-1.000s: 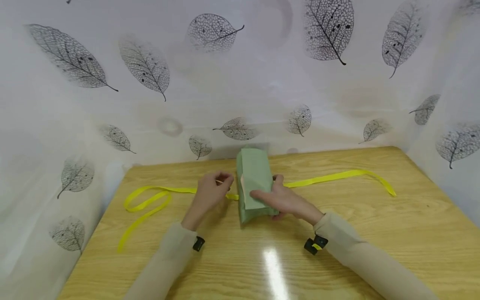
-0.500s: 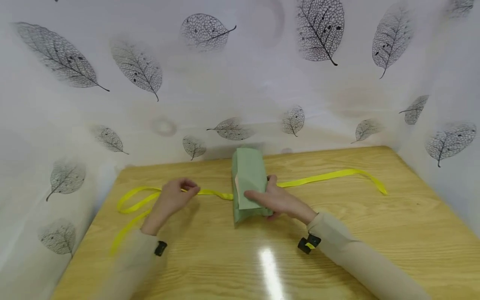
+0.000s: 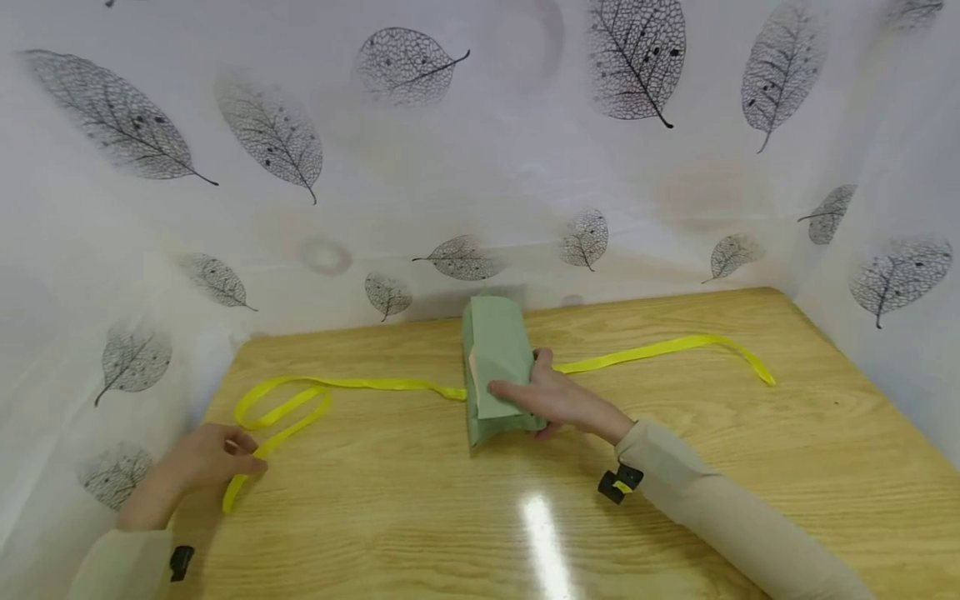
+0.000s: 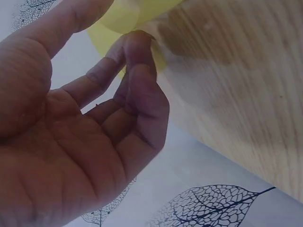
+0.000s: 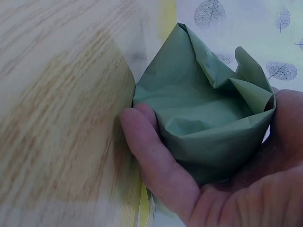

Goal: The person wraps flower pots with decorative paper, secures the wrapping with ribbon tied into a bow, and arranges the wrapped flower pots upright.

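Observation:
A package wrapped in green paper [image 3: 501,358] stands at the far side of the table, its folded, creased end facing the right wrist view. My right hand [image 3: 558,396] grips it from the right, thumb across the top and fingers along the side by the table. A long yellow ribbon [image 3: 390,384] runs beneath the package and out both sides. On the left it loops and ends near my left hand [image 3: 210,457]. The left wrist view has that hand's fingers [image 4: 142,85] bent at the ribbon [image 4: 125,16], with the thumb held apart from them.
The wooden table [image 3: 420,508] reaches back to a pale sheet [image 3: 480,167] printed with dark leaves, which also hangs at both sides. The ribbon's right tail [image 3: 675,344] curves over the tabletop. Dark clips sit at both sleeve cuffs [image 3: 652,446].
My left hand has moved left and toward me, from beside the package along the ribbon to its left end. My right hand keeps holding the package in place.

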`<state>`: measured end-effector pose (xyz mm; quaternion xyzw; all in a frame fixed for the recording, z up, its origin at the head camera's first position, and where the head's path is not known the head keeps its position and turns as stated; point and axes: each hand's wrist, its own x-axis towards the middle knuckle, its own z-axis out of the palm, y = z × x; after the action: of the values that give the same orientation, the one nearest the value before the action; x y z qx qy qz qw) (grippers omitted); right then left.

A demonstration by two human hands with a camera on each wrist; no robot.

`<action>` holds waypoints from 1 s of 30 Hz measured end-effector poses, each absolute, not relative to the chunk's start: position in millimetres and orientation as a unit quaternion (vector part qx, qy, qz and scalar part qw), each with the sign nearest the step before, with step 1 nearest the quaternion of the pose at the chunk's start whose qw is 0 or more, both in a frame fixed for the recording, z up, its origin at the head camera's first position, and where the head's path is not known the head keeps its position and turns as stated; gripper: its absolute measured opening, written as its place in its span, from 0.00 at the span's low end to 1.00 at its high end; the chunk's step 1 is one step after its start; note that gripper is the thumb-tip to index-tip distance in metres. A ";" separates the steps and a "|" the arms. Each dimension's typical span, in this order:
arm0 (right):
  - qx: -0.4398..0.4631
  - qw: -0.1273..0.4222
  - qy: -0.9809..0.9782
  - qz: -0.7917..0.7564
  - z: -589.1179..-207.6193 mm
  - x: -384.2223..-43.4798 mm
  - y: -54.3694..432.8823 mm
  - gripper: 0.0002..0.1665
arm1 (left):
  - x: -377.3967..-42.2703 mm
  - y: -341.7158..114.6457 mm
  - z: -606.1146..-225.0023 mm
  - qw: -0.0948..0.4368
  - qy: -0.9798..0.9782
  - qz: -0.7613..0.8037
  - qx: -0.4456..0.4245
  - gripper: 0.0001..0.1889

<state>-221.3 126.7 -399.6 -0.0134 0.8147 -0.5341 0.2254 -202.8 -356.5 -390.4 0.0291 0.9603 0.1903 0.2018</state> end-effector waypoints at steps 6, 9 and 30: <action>-0.016 0.228 0.814 -0.535 -401.1 -221.7 127.6 0.60 | -198.8 -351.9 -391.8 0.185 0.965 0.185 0.028 0.19; -0.019 0.230 0.813 -0.535 -402.2 -221.8 127.9 0.59 | -199.0 -347.1 -392.0 0.189 0.955 0.228 0.014 0.19; -0.021 0.230 0.821 -0.522 -399.8 -215.1 125.4 0.56 | -194.6 -252.0 -332.8 0.092 0.814 0.569 0.064 0.08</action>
<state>-215.1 125.4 -399.8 -0.0208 0.8209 -0.5224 0.2297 -194.6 -252.0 -332.8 0.0644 0.8144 0.5694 0.0921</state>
